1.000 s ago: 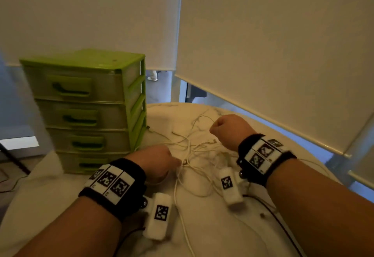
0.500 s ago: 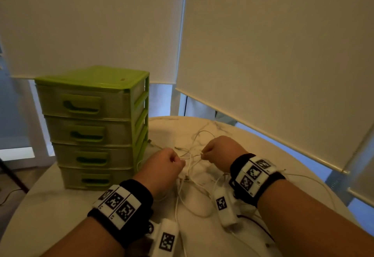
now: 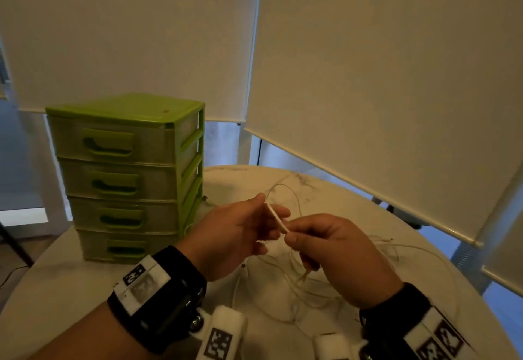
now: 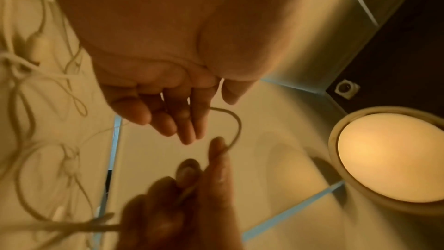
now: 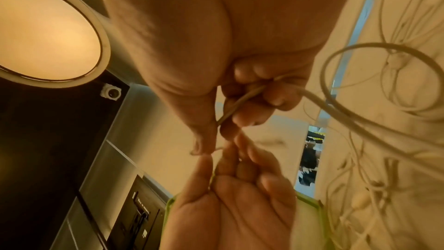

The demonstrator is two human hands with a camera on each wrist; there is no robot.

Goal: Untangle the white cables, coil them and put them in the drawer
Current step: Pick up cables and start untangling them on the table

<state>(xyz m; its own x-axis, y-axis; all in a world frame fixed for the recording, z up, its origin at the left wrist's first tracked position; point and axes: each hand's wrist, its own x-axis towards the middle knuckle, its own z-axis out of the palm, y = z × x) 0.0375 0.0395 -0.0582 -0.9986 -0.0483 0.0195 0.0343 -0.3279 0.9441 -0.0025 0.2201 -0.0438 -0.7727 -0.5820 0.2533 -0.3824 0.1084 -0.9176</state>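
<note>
1. Both hands up above the table (image 3: 353,206): right hand (image 3: 336,252) pinching a cable (image 3: 278,219) between thumb and forefinger, other fingers curled round the strand running back through the palm; left hand (image 3: 237,232) loose, fingers nearly straight, cable passing across or behind them, firm hold not evident.
2. Remaining cables (image 3: 325,283) heaped in a tangle on the table beneath the hands, one loop reaching toward the far edge.
3. Drawers (image 3: 124,178) at left, all four shut.
4. Best kept: the right pinch close to the free end, so that end can be threaded back through loops.
5. Advisable to close the left fingers on the strand just beside the right pinch, then feed along it hand over hand toward the heap.
6. Better to lift and shake slack out than to pull hard; tension likely tightens knots.
7. Coiling only once one cable hangs free; a drawer to be opened first.
</note>
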